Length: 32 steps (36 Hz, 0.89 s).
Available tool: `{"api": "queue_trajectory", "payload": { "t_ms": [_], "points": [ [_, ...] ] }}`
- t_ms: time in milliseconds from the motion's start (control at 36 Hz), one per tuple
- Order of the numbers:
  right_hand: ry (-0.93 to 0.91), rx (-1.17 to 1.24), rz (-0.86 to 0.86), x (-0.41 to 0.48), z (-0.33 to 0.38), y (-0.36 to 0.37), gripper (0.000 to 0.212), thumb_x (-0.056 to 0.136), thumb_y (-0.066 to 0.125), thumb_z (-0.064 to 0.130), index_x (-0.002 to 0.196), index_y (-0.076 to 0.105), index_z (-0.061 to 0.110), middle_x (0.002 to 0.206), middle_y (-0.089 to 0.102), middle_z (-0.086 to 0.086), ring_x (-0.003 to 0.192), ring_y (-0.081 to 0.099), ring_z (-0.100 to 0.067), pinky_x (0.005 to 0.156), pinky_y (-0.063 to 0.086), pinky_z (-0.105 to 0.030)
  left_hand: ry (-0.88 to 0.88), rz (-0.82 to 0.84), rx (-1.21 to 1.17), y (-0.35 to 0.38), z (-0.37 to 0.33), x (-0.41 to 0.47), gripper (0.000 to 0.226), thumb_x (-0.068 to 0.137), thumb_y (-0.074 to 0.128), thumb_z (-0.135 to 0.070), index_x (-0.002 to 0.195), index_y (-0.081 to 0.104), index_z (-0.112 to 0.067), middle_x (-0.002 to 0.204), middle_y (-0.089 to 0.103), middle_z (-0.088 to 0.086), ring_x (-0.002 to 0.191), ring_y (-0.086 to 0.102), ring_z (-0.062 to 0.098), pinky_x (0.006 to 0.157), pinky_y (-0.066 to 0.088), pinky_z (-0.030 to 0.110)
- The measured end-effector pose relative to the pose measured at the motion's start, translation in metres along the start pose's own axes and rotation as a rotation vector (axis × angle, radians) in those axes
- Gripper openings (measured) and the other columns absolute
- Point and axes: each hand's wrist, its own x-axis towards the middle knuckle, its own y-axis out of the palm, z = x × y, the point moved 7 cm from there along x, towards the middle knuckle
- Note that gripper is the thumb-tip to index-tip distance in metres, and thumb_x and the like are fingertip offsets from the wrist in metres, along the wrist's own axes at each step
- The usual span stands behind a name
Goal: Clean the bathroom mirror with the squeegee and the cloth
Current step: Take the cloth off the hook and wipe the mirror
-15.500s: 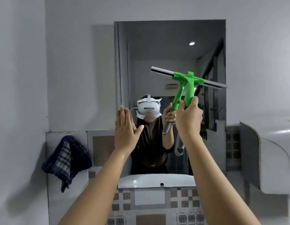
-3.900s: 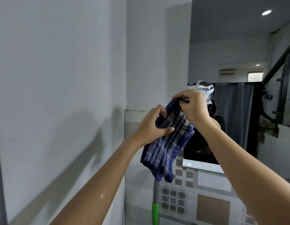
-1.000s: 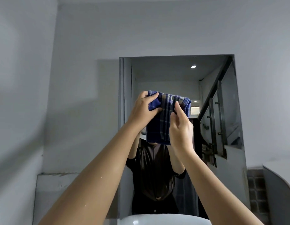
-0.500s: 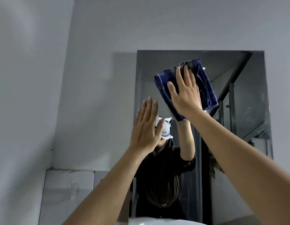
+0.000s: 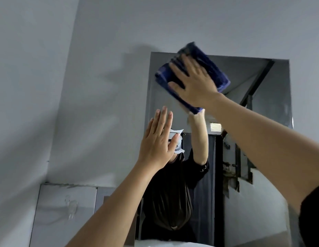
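Observation:
The bathroom mirror (image 5: 272, 111) hangs on the grey wall ahead. A folded blue plaid cloth (image 5: 215, 72) lies flat against its upper left corner, blurred by motion. My right hand (image 5: 194, 84) presses on the cloth with fingers spread. My left hand (image 5: 157, 139) is raised lower down, at the mirror's left edge, palm forward, fingers straight and holding nothing. The squeegee is not in view.
The white rim of the sink (image 5: 173, 244) shows at the bottom edge. A clear hook (image 5: 71, 209) sticks to the tiled panel (image 5: 53, 220) at the lower left. Bare grey wall (image 5: 83, 86) surrounds the mirror.
My right hand has slid the cloth up and to the left, into the mirror's top left corner. My left hand has held its raised, open pose.

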Motion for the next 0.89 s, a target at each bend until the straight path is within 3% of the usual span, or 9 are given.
{"api": "queue_trajectory", "payload": {
  "t_ms": [111,222,333,444,694,889],
  "points": [
    [0.281,0.054,-0.069,-0.03,-0.075,-0.013,0.059,0.093,0.027,0.055,0.146,0.012,0.035,0.159,0.001,-0.006,0.145,0.002,-0.027,0.116,0.008,-0.044,-0.017,-0.006,-0.047,-0.003,0.002,0.0,0.062,0.095,0.041,-0.039,0.147,0.018,-0.013,0.156,0.015,0.007,0.144,0.008,0.019,0.117,0.009,0.032],
    [0.569,0.101,-0.034,-0.076,-0.138,-0.018,0.061,0.092,0.022,0.06,0.146,0.002,0.039,0.159,-0.008,-0.003,0.145,-0.005,-0.024,0.117,0.001,-0.044,-0.023,-0.017,-0.084,-0.01,0.0,0.001,0.061,0.094,0.035,-0.044,0.146,0.021,-0.014,0.155,0.017,0.005,0.144,0.009,0.018,0.116,0.009,0.029],
    [0.772,0.168,-0.132,-0.121,-0.157,-0.02,0.061,0.093,0.025,0.056,0.147,0.007,0.033,0.159,-0.004,-0.007,0.145,-0.004,-0.025,0.117,0.001,-0.044,-0.017,-0.058,-0.061,-0.02,0.004,0.01,0.057,0.092,0.042,-0.039,0.142,0.031,-0.014,0.152,0.027,0.005,0.141,0.021,0.018,0.11,0.01,0.023],
    [0.93,0.212,-0.223,-0.15,-0.147,-0.009,0.059,0.094,0.028,0.049,0.148,0.012,0.029,0.158,-0.002,-0.01,0.145,-0.002,-0.028,0.116,0.0,-0.045,0.024,-0.057,-0.016,-0.026,0.018,0.037,0.054,0.093,0.045,-0.03,0.142,0.032,-0.01,0.152,0.028,0.008,0.14,0.024,0.022,0.112,0.018,0.032],
    [0.91,0.205,-0.269,-0.137,-0.101,0.009,0.058,0.094,0.029,0.047,0.147,0.013,0.03,0.158,-0.001,-0.009,0.144,-0.001,-0.03,0.115,0.001,-0.048,0.085,-0.031,0.019,-0.052,0.037,0.107,0.053,0.097,0.039,-0.027,0.144,0.025,-0.005,0.155,0.018,0.01,0.142,0.019,0.022,0.113,0.015,0.03],
    [0.664,0.222,-0.214,-0.102,-0.036,0.018,0.059,0.093,0.033,0.046,0.147,0.013,0.032,0.158,0.001,-0.008,0.144,0.0,-0.029,0.115,0.0,-0.046,0.148,0.034,-0.017,-0.053,0.046,0.123,0.057,0.097,0.04,-0.032,0.144,0.024,-0.005,0.156,0.016,0.008,0.143,0.015,0.019,0.115,0.02,0.035]
  ]
}}
